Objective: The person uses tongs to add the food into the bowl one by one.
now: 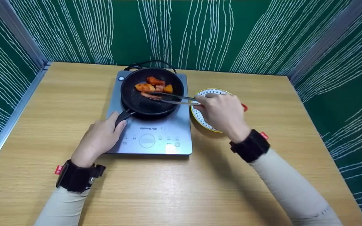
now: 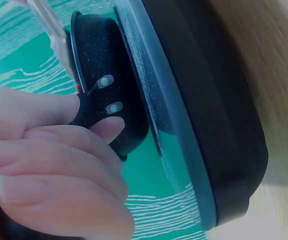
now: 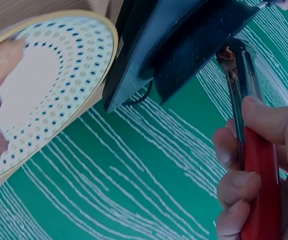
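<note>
My left hand [image 1: 101, 136] grips the black handle [image 1: 123, 117] of a frying pan [image 1: 149, 106], fingers wrapped round it in the left wrist view. In the pan lie several browned food pieces, among them a reddish strip [image 1: 149, 96] and a yellow-orange chunk [image 1: 168, 89]. My right hand [image 1: 223, 110] holds metal tongs [image 1: 181, 102] by their red handle [image 3: 261, 185], thumb along one side. The tongs reach into the pan from the right, with their tips at the strip. In the right wrist view, a small brown bit [image 3: 227, 54] shows between the tips.
The pan stands on a flat silver induction cooker [image 1: 165, 131], its black cord [image 1: 156, 61] behind. Right of it, partly under my right hand, is a dotted plate [image 1: 200, 114] with a yellow rim; pale and reddish food pieces [image 3: 1, 70] lie on it. Green patterned panels [image 1: 200, 34] enclose the wooden table.
</note>
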`<state>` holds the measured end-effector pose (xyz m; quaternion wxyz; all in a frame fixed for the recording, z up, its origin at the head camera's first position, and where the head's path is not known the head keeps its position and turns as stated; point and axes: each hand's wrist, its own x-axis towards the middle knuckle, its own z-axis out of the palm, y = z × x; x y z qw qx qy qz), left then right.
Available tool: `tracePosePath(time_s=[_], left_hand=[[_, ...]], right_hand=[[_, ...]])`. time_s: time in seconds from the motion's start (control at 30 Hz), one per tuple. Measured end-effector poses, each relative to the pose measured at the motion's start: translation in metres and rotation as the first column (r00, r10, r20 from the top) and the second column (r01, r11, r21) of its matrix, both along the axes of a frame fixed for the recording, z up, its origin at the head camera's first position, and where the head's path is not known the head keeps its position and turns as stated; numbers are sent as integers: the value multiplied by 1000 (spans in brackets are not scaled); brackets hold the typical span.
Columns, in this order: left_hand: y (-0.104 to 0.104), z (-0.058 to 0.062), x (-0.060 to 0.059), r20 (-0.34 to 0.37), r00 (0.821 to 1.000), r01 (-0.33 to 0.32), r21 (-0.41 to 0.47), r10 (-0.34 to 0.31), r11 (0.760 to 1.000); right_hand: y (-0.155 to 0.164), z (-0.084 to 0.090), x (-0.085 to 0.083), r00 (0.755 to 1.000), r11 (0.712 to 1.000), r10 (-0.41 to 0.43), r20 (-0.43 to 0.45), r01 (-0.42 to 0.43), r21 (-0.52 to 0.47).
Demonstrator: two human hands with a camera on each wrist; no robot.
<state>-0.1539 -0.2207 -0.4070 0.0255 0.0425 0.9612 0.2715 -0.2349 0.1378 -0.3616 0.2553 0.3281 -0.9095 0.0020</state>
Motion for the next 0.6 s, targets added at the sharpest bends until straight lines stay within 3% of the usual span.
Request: tracePosePath(time_s=[0.43,0.6], left_hand=[[-1,-1,0,23,1000,-6,0,6,1000],[0,0,-1,5,1000,4,-4,-4,1000]], right_hand=[[-45,-14,-10,999,998,-49,-3,49,29],[-56,-18,-12,996,995,-74,-51,77,67]])
